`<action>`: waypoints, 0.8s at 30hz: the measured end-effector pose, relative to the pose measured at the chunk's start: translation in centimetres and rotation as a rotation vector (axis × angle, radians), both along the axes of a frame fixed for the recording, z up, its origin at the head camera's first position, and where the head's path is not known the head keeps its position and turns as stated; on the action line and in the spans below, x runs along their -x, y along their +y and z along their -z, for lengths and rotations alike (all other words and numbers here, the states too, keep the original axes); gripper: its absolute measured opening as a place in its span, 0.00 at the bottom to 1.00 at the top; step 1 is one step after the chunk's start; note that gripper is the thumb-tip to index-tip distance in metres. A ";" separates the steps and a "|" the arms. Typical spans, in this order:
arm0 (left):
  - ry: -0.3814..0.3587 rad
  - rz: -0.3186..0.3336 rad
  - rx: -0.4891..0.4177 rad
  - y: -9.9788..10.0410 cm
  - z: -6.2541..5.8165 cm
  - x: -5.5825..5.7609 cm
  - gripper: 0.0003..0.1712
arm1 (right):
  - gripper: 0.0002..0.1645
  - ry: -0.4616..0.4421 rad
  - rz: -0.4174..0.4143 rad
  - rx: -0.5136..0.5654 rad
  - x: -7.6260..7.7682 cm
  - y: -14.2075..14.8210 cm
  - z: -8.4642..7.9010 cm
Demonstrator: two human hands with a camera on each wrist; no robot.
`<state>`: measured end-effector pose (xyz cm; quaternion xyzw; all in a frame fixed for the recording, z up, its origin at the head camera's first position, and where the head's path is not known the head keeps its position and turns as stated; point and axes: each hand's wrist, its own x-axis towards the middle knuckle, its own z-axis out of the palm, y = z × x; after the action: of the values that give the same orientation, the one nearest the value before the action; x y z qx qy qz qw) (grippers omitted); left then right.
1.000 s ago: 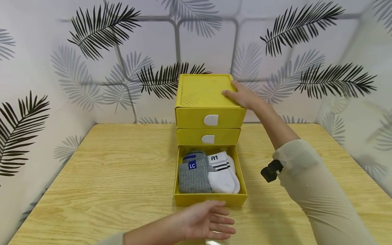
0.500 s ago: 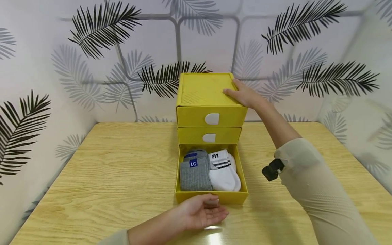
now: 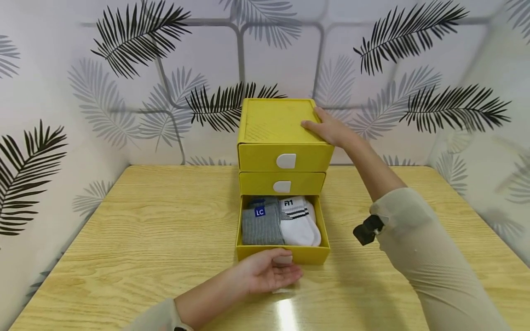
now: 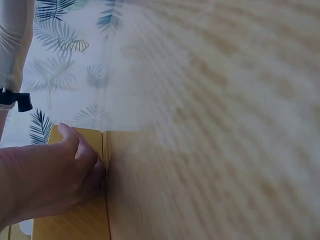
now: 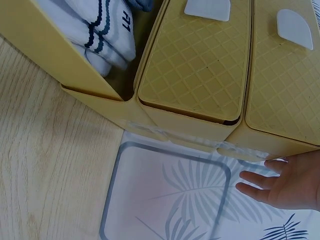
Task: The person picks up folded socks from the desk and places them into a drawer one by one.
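Observation:
A yellow three-drawer storage box (image 3: 277,120) stands on the table. Its bottom drawer (image 3: 310,256) is pulled partway out and holds folded grey socks (image 3: 262,228) on the left and white socks (image 3: 299,231) on the right. My left hand (image 3: 267,272) touches the front of that drawer, thumb near the top edge over the white tab, fingers extended below. My right hand (image 3: 330,129) rests on the box's upper right edge, thumb on top; in the right wrist view its straight fingers (image 5: 255,181) lie along the side.
Two upper drawers, top (image 3: 256,158) and middle (image 3: 254,184), are closed, each with a white tab. The wood-grain table (image 3: 178,230) extends on both sides. A leaf-patterned backdrop (image 3: 207,59) rises behind the box.
My left hand has come up against the drawer front and moved away from me with it; the drawer has slid somewhat inward with the socks. The right hand stays on the box.

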<state>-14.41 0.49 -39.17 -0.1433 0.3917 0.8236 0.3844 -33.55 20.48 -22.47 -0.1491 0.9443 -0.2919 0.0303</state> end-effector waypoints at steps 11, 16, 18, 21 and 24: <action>0.039 0.013 0.020 -0.2 0.1 1.9 0.07 | 0.45 0.002 0.000 -0.001 0.0 -0.1 0.0; 0.019 -0.006 0.003 0.0 -0.1 2.7 0.09 | 0.44 0.001 -0.001 0.000 -0.1 -0.1 0.0; 0.014 -0.013 0.000 0.2 -0.1 3.0 0.08 | 0.44 0.002 -0.003 -0.002 -0.1 -0.1 0.0; 0.009 -0.012 0.000 0.3 0.0 3.3 0.07 | 0.44 0.005 -0.004 -0.012 -0.1 -0.1 0.0; 0.006 -0.004 -0.007 0.3 0.0 3.6 0.07 | 0.45 0.006 -0.002 -0.022 -0.1 0.0 -0.1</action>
<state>-18.02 0.83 -39.12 -0.1402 0.3895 0.8262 0.3822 -33.45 20.43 -22.39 -0.1505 0.9474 -0.2809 0.0294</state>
